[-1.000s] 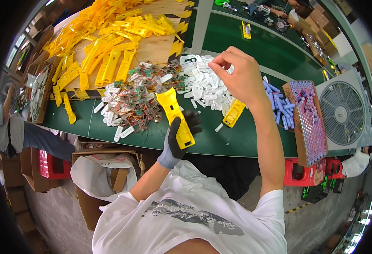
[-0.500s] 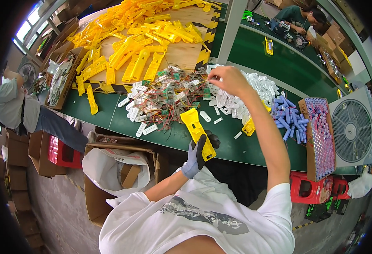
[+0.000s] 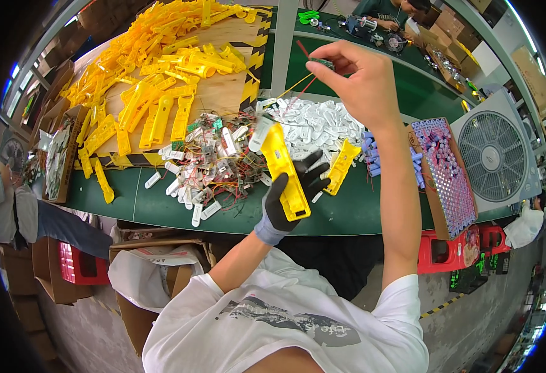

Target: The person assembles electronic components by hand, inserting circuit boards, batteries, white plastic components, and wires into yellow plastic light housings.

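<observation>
My left hand (image 3: 283,202), in a dark and grey glove, is closed around a long yellow plastic housing (image 3: 283,171), its hollow side facing up. My bare right hand (image 3: 366,81) is raised above the bench, with thumb and fingers pinching a small green circuit board (image 3: 324,63). Red and yellow wires (image 3: 299,83) run from the board down toward a blurred whitish piece (image 3: 261,133) at the housing's far end. Whether that piece touches the housing I cannot tell. A heap of wired circuit boards and white parts (image 3: 214,158) lies left of the housing.
White plastic covers (image 3: 313,124) are heaped behind the left hand. Another yellow housing (image 3: 344,166) lies to its right, before loose blue-purple cylindrical cells (image 3: 372,155). A box of cells (image 3: 445,177) and a fan (image 3: 493,152) stand further right. Yellow housings (image 3: 161,50) fill the wooden board.
My right hand has risen from the pile, lifting a circuit board with trailing wires. The left hand holds the housing slightly further forward. The whole view has shifted.
</observation>
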Motion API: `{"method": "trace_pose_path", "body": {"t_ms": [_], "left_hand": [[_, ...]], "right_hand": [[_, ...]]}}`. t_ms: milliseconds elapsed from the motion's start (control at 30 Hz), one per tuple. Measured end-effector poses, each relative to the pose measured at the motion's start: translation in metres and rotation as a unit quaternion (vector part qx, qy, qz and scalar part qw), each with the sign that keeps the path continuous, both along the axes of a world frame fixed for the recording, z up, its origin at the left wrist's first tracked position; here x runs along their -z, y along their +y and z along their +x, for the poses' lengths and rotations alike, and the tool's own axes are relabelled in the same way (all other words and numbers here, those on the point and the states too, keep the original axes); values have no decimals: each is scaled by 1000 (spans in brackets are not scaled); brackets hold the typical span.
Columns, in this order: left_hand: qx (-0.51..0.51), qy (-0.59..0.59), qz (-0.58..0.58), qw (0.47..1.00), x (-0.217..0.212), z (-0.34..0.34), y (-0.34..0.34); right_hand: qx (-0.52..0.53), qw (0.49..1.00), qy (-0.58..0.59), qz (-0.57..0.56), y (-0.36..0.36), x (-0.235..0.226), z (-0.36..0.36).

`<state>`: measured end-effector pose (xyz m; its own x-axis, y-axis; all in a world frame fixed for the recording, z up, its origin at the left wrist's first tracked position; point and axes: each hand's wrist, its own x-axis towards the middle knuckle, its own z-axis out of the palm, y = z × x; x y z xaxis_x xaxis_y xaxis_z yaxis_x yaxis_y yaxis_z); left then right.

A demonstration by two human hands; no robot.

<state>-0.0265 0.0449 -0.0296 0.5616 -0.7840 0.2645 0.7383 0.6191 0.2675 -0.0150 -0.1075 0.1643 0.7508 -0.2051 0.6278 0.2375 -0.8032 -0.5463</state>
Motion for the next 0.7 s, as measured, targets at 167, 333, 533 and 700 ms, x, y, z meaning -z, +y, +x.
{"method": "trace_pose_path", "body": {"t_ms": [167,333,533,700], "left_hand": [[58,54,107,991,42,-33,9],[61,31,216,974,59,-59,33],[51,-50,152,986,53,-52,35],[78,14,41,996,11,-29,6]], "right_hand": [[-25,981,152,-118,-24,56,17],[9,994,-21,106,-33,37,13],[53,951,-162,259,-57,25,-4],[22,954,-115,278,-61,23,-36]]}}
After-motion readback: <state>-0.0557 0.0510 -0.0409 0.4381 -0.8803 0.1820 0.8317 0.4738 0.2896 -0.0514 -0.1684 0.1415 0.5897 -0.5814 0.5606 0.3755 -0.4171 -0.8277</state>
